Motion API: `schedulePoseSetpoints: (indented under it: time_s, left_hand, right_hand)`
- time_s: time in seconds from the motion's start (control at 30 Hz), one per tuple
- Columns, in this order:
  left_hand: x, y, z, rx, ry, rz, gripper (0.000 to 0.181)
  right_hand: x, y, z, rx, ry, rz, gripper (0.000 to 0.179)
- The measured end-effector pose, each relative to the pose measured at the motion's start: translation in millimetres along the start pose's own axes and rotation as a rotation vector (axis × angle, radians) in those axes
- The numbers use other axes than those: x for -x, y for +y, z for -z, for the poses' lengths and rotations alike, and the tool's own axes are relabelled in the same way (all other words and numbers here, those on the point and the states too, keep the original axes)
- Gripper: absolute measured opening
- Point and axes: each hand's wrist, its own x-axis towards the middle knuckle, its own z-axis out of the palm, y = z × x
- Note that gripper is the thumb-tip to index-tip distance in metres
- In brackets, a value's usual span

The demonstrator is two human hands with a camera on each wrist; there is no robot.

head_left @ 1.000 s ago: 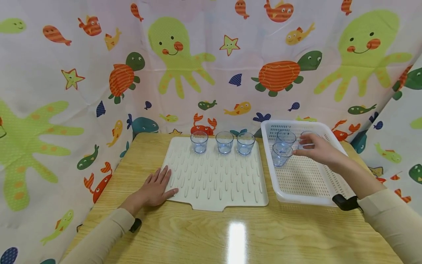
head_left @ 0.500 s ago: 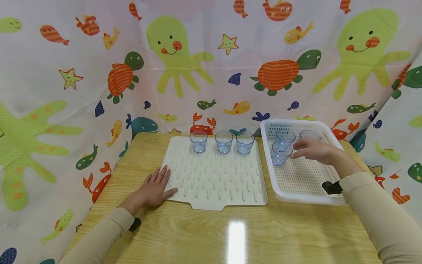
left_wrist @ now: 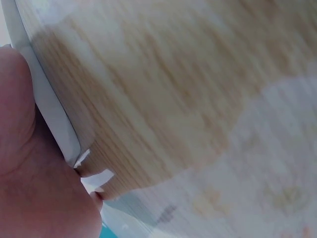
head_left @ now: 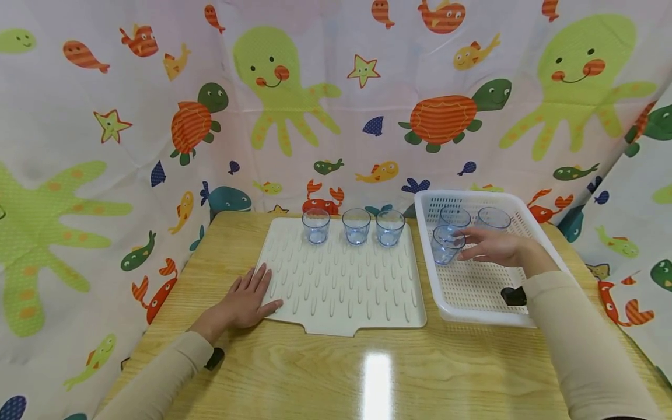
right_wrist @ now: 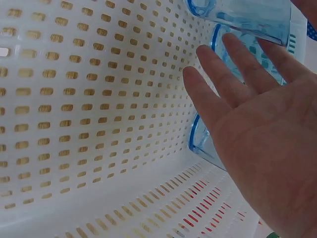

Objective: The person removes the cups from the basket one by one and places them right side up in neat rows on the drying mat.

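My left hand [head_left: 244,302] lies flat with fingers spread on the left edge of a cream drying mat [head_left: 341,291]. Three clear bluish glasses stand along its far side: a left glass [head_left: 317,226], a middle glass [head_left: 357,227] and a right glass [head_left: 391,228]. Over the white basket [head_left: 451,312], my right hand [head_left: 493,246] reaches the nearest glass [head_left: 445,252], its fingers straight beside the rim. Whether they touch it I cannot tell. Two more glasses, a back left glass [head_left: 455,216] and a back right glass [head_left: 494,217], stand behind in the basket.
The basket has perforated walls and stands right of the mat on a wooden table [head_left: 294,373]. A patterned curtain [head_left: 325,105] with sea animals hangs directly behind the table and along both sides.
My right hand has moved left and nearer, from between the back right glass and the nearest glass to the nearest glass's rim. The left hand has stayed on the mat.
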Motion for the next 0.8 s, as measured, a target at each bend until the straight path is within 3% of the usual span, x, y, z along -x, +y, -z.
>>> schedulePoseSetpoints:
  time_s: [0.8]
  left_hand:
    - [1.8,3.1,1.6,0.007,-0.007,0.008,0.103]
  right_hand:
    - [-15.5,0.9,-9.6,-0.043,-0.026,0.049,0.088]
